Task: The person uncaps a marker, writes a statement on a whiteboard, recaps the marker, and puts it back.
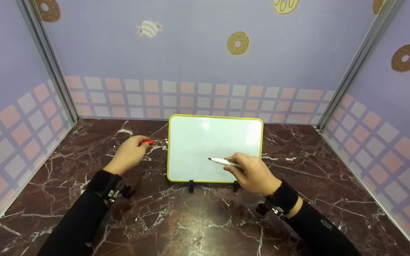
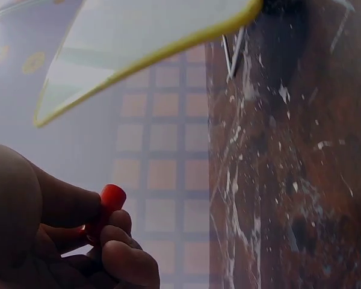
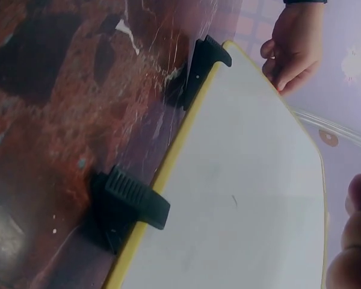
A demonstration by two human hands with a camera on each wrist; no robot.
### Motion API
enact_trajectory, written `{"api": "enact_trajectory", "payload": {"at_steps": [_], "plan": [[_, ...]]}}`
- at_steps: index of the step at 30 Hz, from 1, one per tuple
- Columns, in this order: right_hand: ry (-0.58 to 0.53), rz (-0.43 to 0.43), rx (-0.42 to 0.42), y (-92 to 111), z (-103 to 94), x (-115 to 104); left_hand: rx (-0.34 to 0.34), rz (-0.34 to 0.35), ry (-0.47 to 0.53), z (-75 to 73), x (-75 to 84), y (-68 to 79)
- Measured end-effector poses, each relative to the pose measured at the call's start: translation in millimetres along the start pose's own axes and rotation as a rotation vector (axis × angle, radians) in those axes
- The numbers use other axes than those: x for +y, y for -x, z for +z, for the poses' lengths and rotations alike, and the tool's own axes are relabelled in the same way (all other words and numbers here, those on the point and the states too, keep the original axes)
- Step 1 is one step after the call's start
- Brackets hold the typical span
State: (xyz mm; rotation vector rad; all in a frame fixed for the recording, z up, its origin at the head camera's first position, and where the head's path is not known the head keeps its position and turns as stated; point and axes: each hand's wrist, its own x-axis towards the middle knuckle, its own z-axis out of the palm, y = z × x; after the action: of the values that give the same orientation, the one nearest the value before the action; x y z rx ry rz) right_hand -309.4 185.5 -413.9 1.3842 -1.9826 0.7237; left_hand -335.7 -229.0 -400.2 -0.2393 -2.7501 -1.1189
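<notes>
Pinching marker (image 1: 220,161), right hand (image 1: 252,172) slants leftward before whiteboard (image 1: 194,142).

No legible text, only small unreadable pale lettering (image 1: 326,224) on the right sleeve (image 1: 313,223).

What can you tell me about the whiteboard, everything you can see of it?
The whiteboard is a rectangular panel, wider than tall, with rounded corners, a glossy white face and a yellow rim that looks like plastic. It stands on the marbled table, its lower edge held in two black feet with hooked front lips. The face shows glare and, in the right wrist view, one short dark streak. A white marker points across its front; whether the tip touches is unclear.
</notes>
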Motion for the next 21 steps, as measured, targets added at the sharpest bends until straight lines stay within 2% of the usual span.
{"api": "enact_trajectory", "payload": {"at_steps": [7,21], "plan": [[0.008,-0.010,-0.007,-2,3.7,-4,0.000,-0.034,-0.124,-4.5,-16.0,1.2],[-0.016,-0.009,-0.027,-3,16.5,-11,-0.068,-0.117,-0.268,-10.6,-45.0,-0.5]]}}
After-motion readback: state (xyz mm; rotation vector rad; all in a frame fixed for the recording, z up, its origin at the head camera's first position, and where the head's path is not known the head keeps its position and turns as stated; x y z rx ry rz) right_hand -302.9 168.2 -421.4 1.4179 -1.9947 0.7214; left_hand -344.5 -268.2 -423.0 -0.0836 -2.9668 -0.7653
